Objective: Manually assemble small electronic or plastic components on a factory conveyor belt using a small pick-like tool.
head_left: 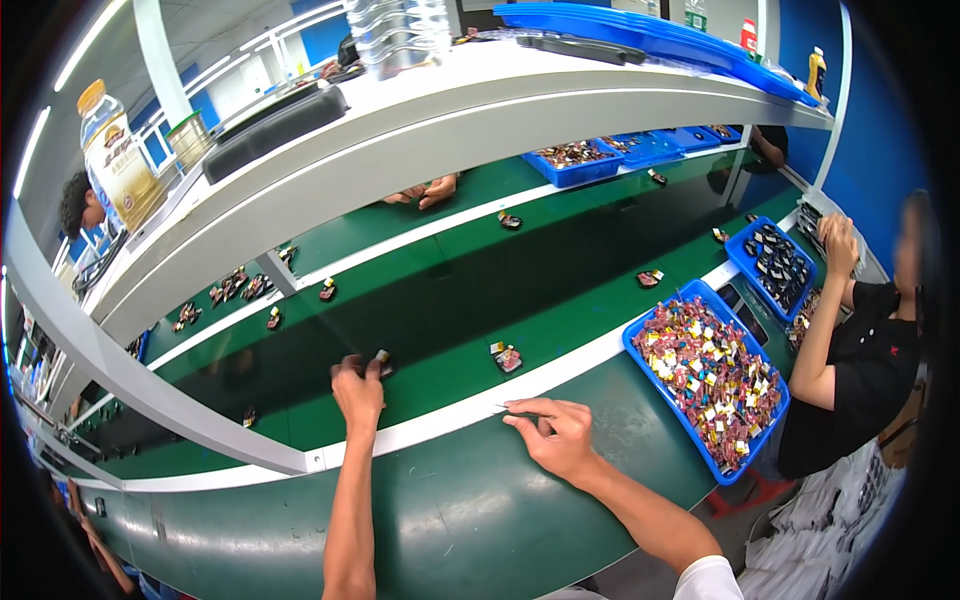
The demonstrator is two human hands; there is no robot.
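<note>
My left hand (358, 392) reaches over the dark green belt, fingers curled and blurred. Right by its thumb is a small black part with a pale tab (384, 358); whether the fingers hold it I cannot tell. My right hand (558, 432) hovers above the near edge of the bench, thumb and forefinger pinched on a thin pointed piece (500, 406) too fine to name. Beyond that hand, a small reddish and black part with a white and yellow tab (508, 358) lies on the belt.
A blue tray (640, 352) heaped with small tabbed parts stands at right, with another blue tray (735, 250) of black parts behind it. A co-worker (850, 370) sits there. A white shelf (420, 125) crosses above the belt; its post (200, 390) rises at left.
</note>
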